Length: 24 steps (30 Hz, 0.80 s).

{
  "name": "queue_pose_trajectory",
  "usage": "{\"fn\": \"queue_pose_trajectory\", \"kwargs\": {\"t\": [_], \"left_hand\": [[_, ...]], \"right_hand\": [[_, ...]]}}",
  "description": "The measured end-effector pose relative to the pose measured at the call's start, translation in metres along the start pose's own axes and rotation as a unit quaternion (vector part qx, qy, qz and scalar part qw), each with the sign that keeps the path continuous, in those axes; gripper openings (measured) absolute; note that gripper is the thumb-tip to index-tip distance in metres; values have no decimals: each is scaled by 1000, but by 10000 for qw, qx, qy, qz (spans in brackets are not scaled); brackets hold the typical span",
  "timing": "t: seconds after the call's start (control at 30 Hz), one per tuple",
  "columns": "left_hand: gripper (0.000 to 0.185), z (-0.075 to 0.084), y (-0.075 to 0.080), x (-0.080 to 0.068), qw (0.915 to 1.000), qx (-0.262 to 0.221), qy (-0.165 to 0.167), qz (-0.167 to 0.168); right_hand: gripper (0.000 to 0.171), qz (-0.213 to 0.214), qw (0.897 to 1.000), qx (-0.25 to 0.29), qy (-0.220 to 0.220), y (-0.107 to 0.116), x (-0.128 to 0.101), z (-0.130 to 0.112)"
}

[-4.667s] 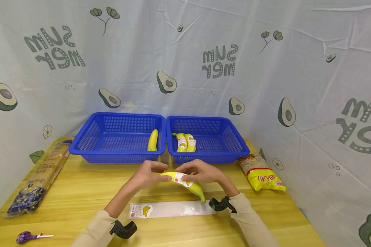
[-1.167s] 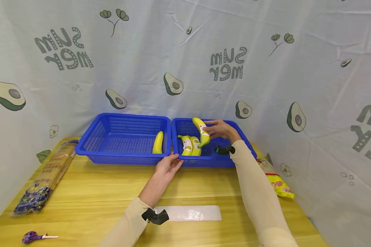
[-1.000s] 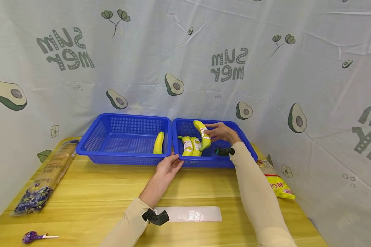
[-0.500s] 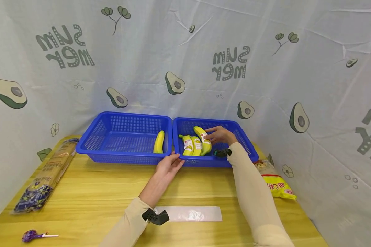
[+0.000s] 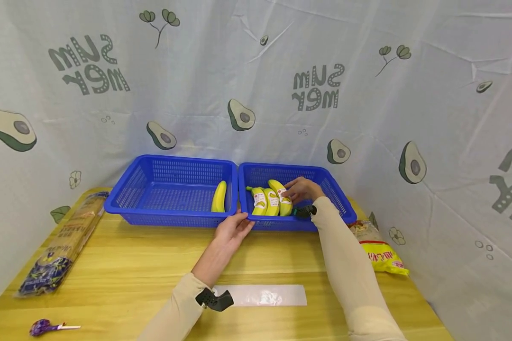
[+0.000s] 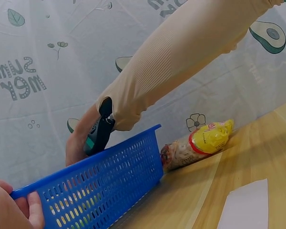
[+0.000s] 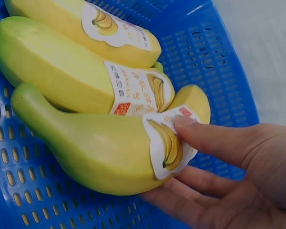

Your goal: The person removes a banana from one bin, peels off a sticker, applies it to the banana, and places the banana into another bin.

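My right hand [image 5: 304, 189] holds a labelled banana [image 5: 281, 199] inside the right blue basket [image 5: 256, 167]. In the right wrist view the thumb [image 7: 214, 140] presses on its white banana-picture label, while the other fingers reach round underneath. Two more labelled bananas [image 7: 52, 62] lie alongside, close against it. At the basket's front left corner, my left hand [image 5: 232, 229] grips the rim, seen in the left wrist view with fingertips [image 6: 35, 210] on the outer wall. One unlabelled banana [image 5: 219, 196] lies at the right end of the left blue basket [image 5: 175, 213].
A whitish strip [image 5: 273, 295] lies on the wooden table [image 5: 153, 265], its left end hidden by my left wrist. At the left are a long packet of noodles [image 5: 66, 241] and a purple lollipop [image 5: 42, 327]. A yellow-ended food bag [image 5: 379, 251] lies right of the baskets.
Both hands earlier held the banana over the table, touching its label. Since then the left hand has moved to the basket rim, and the right hand has lowered the banana beside the other two.
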<state>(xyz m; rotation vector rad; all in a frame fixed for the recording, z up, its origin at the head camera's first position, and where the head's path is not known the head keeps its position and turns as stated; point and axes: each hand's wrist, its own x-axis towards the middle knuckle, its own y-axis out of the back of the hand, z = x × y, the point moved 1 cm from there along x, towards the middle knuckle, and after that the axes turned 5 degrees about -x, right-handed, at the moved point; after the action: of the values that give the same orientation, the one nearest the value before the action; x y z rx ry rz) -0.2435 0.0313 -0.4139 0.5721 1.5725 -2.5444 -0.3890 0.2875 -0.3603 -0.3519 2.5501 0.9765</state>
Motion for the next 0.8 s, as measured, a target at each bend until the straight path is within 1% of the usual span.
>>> {"fn": "queue_pose_trajectory", "kwargs": {"t": [0.13,0.4,0.53,0.63,0.7,0.8], "left_hand": [[26,-1,1,0,10000,33,-6,16],[28,-1,0,2,10000,31,-28,-2],[26,-1,0,1,10000,5,-17,-10],[25,-2,1,2,10000,63,11,23],[25,-2,1,3,10000,90,-6,17],[25,-2,1,2,10000,67,-19,-5]], "right_hand": [[66,53,9999,29,-95,-2,2,1],[70,127,9990,-388,-166,0,-2,-3],[70,-24,9991,-318,-295,2,-3,-2],[66,-144,9988,-298,-347,2,-4,-1],[62,-174,9989,-257,-358,1,-4,0],[59,-98,9992,-186,-352,0,-4,2]]}}
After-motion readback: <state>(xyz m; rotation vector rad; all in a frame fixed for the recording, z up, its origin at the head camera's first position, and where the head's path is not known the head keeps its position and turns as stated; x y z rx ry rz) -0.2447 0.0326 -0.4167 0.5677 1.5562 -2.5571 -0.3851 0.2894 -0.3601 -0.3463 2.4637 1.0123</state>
